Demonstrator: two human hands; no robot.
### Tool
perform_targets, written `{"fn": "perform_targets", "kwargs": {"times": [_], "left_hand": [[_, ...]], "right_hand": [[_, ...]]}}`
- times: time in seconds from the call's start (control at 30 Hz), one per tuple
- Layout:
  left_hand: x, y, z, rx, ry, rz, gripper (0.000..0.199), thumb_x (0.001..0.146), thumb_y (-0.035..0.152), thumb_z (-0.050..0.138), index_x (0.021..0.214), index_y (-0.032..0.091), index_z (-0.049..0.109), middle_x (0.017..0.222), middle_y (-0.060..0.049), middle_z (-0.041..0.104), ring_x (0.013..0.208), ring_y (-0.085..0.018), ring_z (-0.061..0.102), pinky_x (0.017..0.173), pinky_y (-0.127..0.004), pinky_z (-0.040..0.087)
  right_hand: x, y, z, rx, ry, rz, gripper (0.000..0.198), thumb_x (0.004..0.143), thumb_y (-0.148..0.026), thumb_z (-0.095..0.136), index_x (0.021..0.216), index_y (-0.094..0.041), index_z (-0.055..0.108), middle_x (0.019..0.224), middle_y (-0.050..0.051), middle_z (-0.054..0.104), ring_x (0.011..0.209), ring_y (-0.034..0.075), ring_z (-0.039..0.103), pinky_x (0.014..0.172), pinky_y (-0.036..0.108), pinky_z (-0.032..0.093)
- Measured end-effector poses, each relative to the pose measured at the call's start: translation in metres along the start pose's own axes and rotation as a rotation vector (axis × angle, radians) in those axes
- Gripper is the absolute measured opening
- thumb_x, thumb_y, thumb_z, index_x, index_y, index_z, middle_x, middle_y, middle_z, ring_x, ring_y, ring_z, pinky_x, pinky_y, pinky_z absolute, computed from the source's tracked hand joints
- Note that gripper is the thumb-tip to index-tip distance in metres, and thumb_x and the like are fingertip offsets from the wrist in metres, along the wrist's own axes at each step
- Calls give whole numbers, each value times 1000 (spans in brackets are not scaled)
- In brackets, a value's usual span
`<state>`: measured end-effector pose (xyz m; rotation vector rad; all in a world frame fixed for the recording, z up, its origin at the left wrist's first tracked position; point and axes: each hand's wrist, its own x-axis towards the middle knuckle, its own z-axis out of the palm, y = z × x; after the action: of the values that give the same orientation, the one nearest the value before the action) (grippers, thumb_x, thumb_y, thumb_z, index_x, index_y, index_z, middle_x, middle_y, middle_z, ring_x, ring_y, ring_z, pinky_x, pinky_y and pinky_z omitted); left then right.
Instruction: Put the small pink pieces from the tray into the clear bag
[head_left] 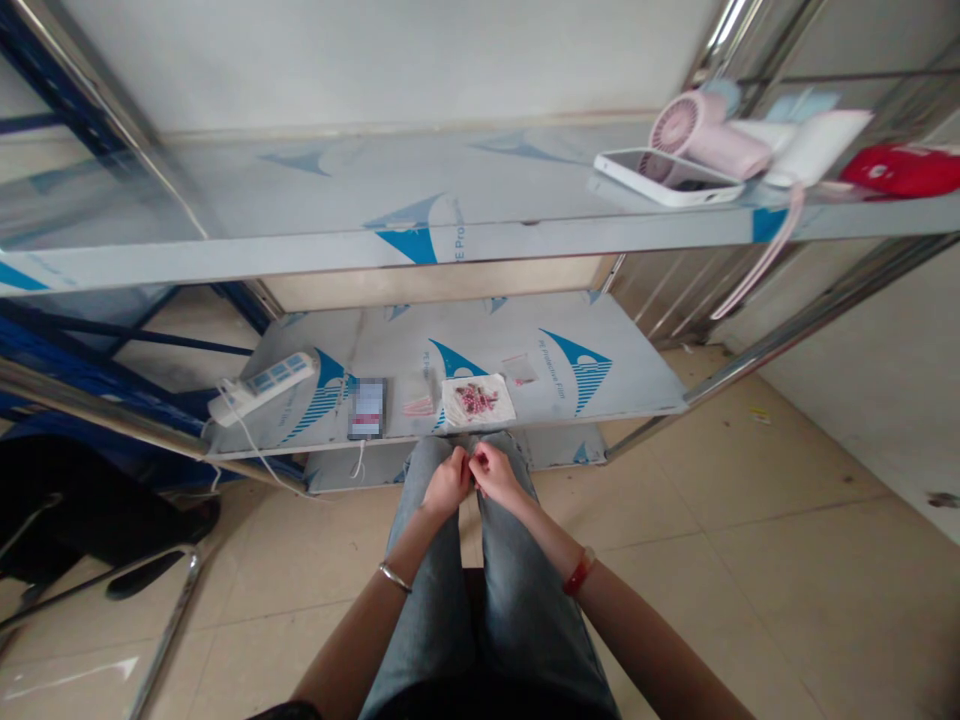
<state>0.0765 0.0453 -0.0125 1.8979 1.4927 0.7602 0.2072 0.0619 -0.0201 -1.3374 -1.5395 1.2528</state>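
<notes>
My left hand (448, 483) and my right hand (493, 472) meet above my knees, just below the front edge of the lower shelf (390, 345). Both have their fingers curled into a pinch, fingertips close together. Whatever lies between them is too small or hidden to make out. Nearest to the hands, on the shelf, lies a white square sheet (451, 392) with a pile of small dark red and pink bead-like pieces (478, 399) on it. To its right is a small clear bag (519, 369) with a little red inside. Pale pink strips (418, 405) lie to its left.
A phone (367, 408) with a white cable and a white power strip (262, 388) occupy the shelf's left side. The upper shelf (300, 205) holds a white phone (667, 178), a pink handheld fan (709, 135) and a red pouch (904, 170). A metal-framed chair (176, 600) stands at left.
</notes>
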Motion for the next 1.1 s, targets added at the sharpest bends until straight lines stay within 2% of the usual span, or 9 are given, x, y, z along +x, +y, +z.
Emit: {"fn": "perform_targets", "kwargs": {"times": [0.1, 0.17, 0.4, 0.6, 0.77, 0.97, 1.1], "left_hand": [[0, -1, 1, -7, 16, -1, 10, 86, 13, 40, 81, 20, 42, 72, -5, 61, 68, -18, 62, 61, -25, 43], [0, -1, 1, -3, 18, -3, 10, 86, 12, 41, 80, 21, 41, 72, -5, 61, 68, -18, 61, 61, -26, 43], [0, -4, 5, -3, 19, 8, 8, 85, 15, 43, 81, 21, 40, 74, -5, 60, 69, -18, 60, 61, -26, 42], [3, -12, 3, -58, 177, -122, 16, 93, 23, 35, 81, 20, 45, 68, -3, 59, 62, -16, 59, 58, -25, 40], [1, -12, -3, -120, 174, -26, 20, 94, 30, 39, 83, 19, 52, 71, -2, 61, 63, -15, 59, 60, -24, 42], [-1, -7, -2, -84, 182, 167, 17, 90, 25, 50, 82, 17, 61, 80, -5, 64, 76, -17, 61, 71, -27, 48], [-2, -5, 0, -76, 203, 203, 15, 89, 22, 52, 82, 17, 64, 81, -6, 65, 77, -17, 62, 71, -27, 50]], "right_hand": [[-1, -1, 5, -100, 125, -95, 12, 74, -23, 49, 65, -23, 40, 58, 0, 48, 54, 14, 46, 53, 25, 35], [-1, -3, 6, -157, 155, -136, 11, 73, -23, 47, 65, -23, 39, 60, 0, 48, 57, 15, 46, 58, 27, 36], [-4, -5, 4, -217, 126, -174, 11, 74, -24, 43, 66, -23, 36, 63, 1, 50, 59, 15, 46, 61, 27, 36], [-12, -3, 4, -286, 113, -160, 15, 72, -19, 47, 64, -23, 35, 57, -1, 46, 54, 13, 43, 56, 25, 35], [-16, 1, 5, -266, 250, -262, 11, 76, -22, 48, 67, -21, 42, 58, -2, 47, 51, 11, 43, 54, 22, 37], [-19, 2, 7, -284, 514, -385, 12, 83, -20, 47, 72, -19, 49, 71, 2, 50, 60, 13, 50, 59, 24, 45], [-21, 7, 7, -349, 493, -422, 16, 85, -16, 47, 82, -18, 62, 96, 10, 57, 80, 16, 59, 72, 27, 51]]}}
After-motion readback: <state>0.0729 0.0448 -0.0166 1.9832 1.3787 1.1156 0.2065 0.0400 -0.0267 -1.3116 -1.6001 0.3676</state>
